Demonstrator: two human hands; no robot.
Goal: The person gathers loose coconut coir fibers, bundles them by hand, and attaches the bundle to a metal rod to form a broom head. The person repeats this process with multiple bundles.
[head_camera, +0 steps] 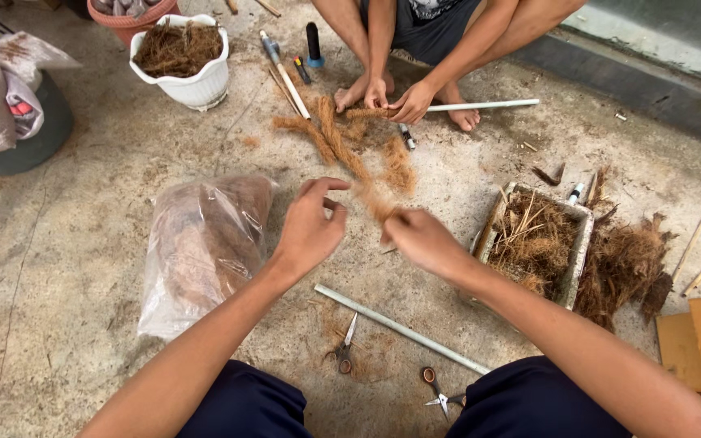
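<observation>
Step in hand: twisting a brown coir fibre rope between two hands, judged from the pose.
Right hand: closed in a fist on the near end of the fibre rope, at centre frame.
Left hand: fingers loosely curled, thumb and forefinger apart, holding nothing visible; it sits just left of the rope end, not clearly touching it.
Rope position: it runs from the right hand toward upper centre, where another person's hands pin the far end on the floor.
Technique: the right hand should keep the strand taut and roll in one direction only; the left hand should feed loose fibre in small tufts.
Nearby: a plastic bag of fibre at left, a crate of husk at right, a pale pipe and scissors at lower centre.
</observation>
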